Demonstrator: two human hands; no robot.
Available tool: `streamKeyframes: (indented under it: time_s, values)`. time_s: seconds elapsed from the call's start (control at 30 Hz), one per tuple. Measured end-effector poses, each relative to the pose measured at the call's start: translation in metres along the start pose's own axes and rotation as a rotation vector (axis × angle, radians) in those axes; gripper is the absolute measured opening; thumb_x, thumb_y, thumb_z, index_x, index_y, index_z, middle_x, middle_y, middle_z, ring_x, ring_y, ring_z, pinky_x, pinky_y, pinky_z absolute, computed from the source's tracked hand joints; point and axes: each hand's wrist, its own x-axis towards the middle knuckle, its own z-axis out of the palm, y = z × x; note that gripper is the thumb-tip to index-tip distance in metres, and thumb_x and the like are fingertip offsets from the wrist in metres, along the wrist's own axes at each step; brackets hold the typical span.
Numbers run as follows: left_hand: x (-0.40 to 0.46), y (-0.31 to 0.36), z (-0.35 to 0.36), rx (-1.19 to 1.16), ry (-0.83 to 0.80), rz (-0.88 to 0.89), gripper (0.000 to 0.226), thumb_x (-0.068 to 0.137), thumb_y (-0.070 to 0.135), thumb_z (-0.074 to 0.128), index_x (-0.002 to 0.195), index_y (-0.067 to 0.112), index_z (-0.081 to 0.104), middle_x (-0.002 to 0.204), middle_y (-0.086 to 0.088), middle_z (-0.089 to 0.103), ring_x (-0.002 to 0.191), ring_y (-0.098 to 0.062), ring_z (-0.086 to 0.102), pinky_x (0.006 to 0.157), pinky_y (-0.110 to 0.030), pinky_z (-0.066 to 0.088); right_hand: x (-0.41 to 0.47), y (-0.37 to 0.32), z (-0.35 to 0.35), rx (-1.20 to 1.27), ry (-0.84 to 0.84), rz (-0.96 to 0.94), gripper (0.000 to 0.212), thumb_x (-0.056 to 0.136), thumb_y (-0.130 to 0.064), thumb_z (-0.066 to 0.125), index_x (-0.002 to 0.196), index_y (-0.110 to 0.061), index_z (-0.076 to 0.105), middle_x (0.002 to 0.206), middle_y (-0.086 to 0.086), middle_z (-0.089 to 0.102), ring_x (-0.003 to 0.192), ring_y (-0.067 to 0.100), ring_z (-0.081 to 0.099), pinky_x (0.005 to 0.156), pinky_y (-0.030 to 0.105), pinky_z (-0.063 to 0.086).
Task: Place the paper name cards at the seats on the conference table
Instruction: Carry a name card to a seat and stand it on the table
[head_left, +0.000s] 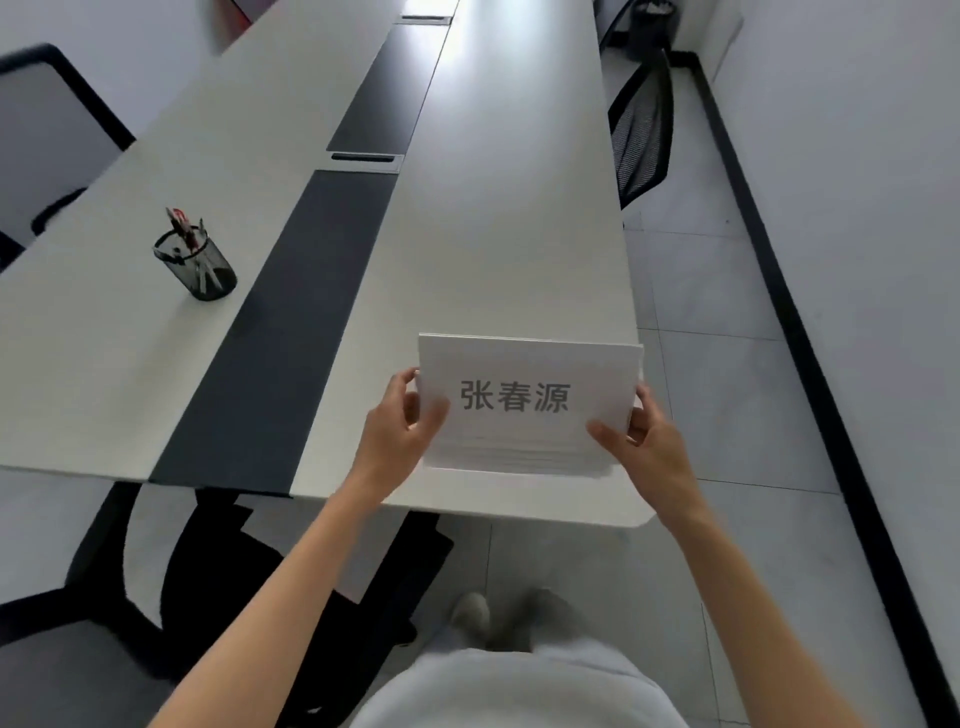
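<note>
Both hands, left hand (397, 426) and right hand (641, 441), pinch the name cards (530, 402) stack's side edges over the counter (498, 234). Light, floppy paper probably; peel one from a corner.

A stack of white paper name cards (530, 405) sits over the near right corner of the long white conference table (498, 218), held between the left hand (397, 431) on its left edge and the right hand (641, 441) on its right edge. A black mesh pen holder (200, 265) stands on the table's left half, beyond the dark centre strip (291, 317). A black mesh office chair (641, 135) stands at the table's right side, farther back.
</note>
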Motion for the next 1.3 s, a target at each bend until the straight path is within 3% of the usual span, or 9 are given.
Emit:
streamKeyframes:
  time_s: [0.27,0.43,0.73,0.83,0.93,1.07,1.17,1.23,1.3]
  values:
    - [0.125,0.007,0.038,0.04,-0.071,0.012,0.048,0.087,0.018,0.054,0.129,0.008,0.033,0.114,-0.019,0.062,0.103,-0.032,0.06,0.089,-0.046,0.05,0.117,0.011,-0.023,-0.068,0.052,0.019,0.054,0.078,-0.011,0.066,0.128,-0.014,0.043,0.101,0.001,0.062,0.096,0.023,0.061,0.089,0.042,0.051]
    - [0.154,-0.006,0.066,0.034,-0.076,-0.08,0.043,0.087,0.011,0.053,0.125,0.004,0.034,0.116,-0.022,0.061,0.105,-0.035,0.059,0.092,-0.051,0.048,0.152,0.026,-0.031,-0.1,0.011,0.066,0.054,0.08,-0.01,0.064,0.128,-0.017,0.04,0.107,0.003,0.061,0.096,0.019,0.058,0.085,0.034,0.048]
    - [0.158,-0.028,0.079,0.025,-0.101,-0.136,0.042,0.086,0.012,0.056,0.123,0.007,0.037,0.114,-0.02,0.063,0.103,-0.032,0.062,0.092,-0.045,0.049,0.164,0.049,-0.033,-0.136,-0.04,0.127,0.058,0.083,-0.013,0.062,0.133,-0.021,0.035,0.116,0.005,0.061,0.103,0.02,0.059,0.086,0.028,0.044]
    - [0.161,-0.029,0.075,0.127,-0.145,-0.124,0.053,0.087,0.022,0.055,0.132,0.01,0.03,0.121,-0.018,0.061,0.108,-0.031,0.059,0.091,-0.04,0.047,0.165,0.048,-0.039,-0.257,-0.084,0.126,0.065,0.081,-0.024,0.064,0.136,-0.02,0.031,0.114,0.003,0.058,0.106,0.024,0.058,0.085,0.028,0.043]
    - [0.161,-0.03,0.066,0.16,-0.041,-0.073,0.061,0.087,0.028,0.054,0.139,0.015,0.025,0.133,-0.014,0.05,0.119,-0.025,0.05,0.097,-0.037,0.041,0.165,0.041,-0.058,-0.352,-0.029,0.071,0.091,0.069,-0.058,0.06,0.142,-0.021,0.022,0.122,0.0,0.049,0.11,0.019,0.051,0.092,0.033,0.042]
    - [0.163,-0.015,0.061,0.069,0.03,0.092,0.045,0.089,0.022,0.051,0.132,0.019,0.041,0.131,0.002,0.051,0.12,-0.01,0.045,0.1,-0.028,0.037,0.177,0.024,-0.067,-0.341,-0.101,-0.074,0.07,0.078,-0.029,0.066,0.139,-0.023,0.031,0.13,-0.004,0.047,0.12,0.012,0.043,0.102,0.032,0.036]
    - [0.168,-0.008,0.065,0.019,0.083,0.103,0.026,0.088,0.017,0.053,0.112,0.025,0.058,0.113,0.007,0.061,0.104,0.001,0.057,0.097,-0.028,0.045,0.191,0.018,-0.064,-0.394,-0.139,-0.107,0.042,0.082,-0.023,0.063,0.122,-0.017,0.053,0.111,-0.001,0.061,0.107,0.036,0.059,0.093,0.042,0.046]
    - [0.17,-0.007,0.067,-0.036,0.189,0.096,0.019,0.086,0.015,0.056,0.099,0.025,0.064,0.1,0.005,0.067,0.088,0.012,0.06,0.091,-0.031,0.05,0.191,0.011,-0.064,-0.405,-0.115,-0.152,0.032,0.08,-0.033,0.062,0.111,-0.024,0.061,0.098,-0.001,0.067,0.092,0.049,0.059,0.082,0.049,0.05]
    - [0.169,-0.005,0.064,-0.082,0.26,0.101,0.017,0.084,0.013,0.058,0.096,0.021,0.067,0.097,0.002,0.069,0.087,0.007,0.063,0.089,-0.032,0.052,0.191,0.0,-0.066,-0.406,-0.104,-0.242,0.031,0.073,-0.059,0.056,0.101,-0.045,0.06,0.09,0.011,0.072,0.084,0.048,0.06,0.076,0.047,0.051]
